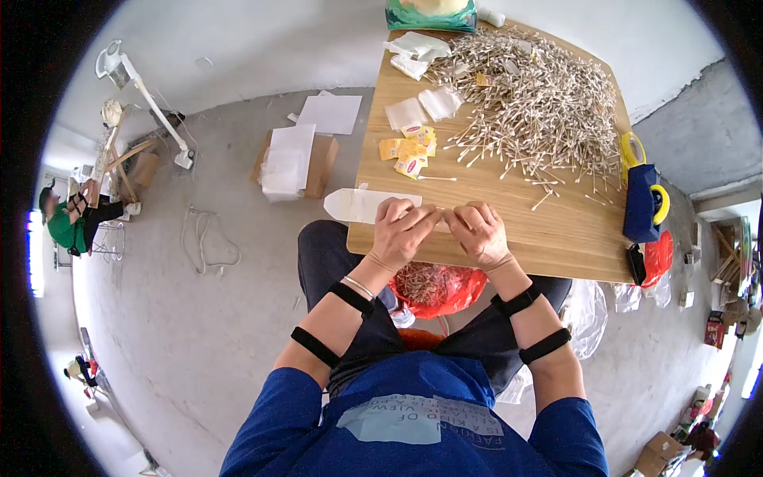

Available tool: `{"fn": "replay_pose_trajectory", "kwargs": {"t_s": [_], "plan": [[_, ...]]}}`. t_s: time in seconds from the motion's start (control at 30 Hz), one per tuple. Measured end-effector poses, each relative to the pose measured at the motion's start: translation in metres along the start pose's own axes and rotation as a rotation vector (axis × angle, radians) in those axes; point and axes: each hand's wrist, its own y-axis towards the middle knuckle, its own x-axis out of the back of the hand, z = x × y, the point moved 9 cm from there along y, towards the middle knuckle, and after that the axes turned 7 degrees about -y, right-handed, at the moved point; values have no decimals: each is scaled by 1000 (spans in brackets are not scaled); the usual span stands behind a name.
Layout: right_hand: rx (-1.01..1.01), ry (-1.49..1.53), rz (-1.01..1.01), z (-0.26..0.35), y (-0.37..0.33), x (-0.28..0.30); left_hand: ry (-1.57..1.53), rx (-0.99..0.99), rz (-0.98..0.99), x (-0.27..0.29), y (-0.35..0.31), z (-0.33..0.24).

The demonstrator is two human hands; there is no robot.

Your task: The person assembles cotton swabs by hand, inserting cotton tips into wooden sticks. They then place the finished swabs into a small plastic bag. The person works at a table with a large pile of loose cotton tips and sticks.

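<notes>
My left hand (pixel 402 229) and my right hand (pixel 481 231) are close together above the near edge of the wooden table (pixel 548 238). Both have their fingers pinched, and between the fingertips something small and pale shows that I cannot make out. A white, pointed strip of paper or plastic (pixel 358 206) lies beside my left hand and sticks out past the table's left edge. Farther off are small yellow printed cards (pixel 409 149) and a single cotton swab (pixel 439 179). A large heap of loose cotton swabs (pixel 540 99) covers the far right of the table.
Clear plastic bags (pixel 439 102) lie beyond the cards. A blue pouch with yellow handles (pixel 640 211) hangs at the right edge. Between my legs stands a red bag of swabs (pixel 437 288). A cardboard box (pixel 319 165) sits left; a person in green (pixel 67 222) is far left.
</notes>
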Motion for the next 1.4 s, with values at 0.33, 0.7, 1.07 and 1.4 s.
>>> {"fn": "replay_pose_trajectory", "kwargs": {"t_s": [0.33, 0.7, 1.07, 1.4], "plan": [[46, -23, -22, 6, -3, -3, -32, -36, 16, 0, -1, -1], [78, -131, -1, 13, -4, -13, 40, 16, -14, -1, -2, -2], [-339, 329, 83, -18, -1, -18, -285, 226, -54, -7, 2, 17], [-1034, 1015, 258, -53, -42, -75, -792, 713, 98, -41, -11, 54]]}}
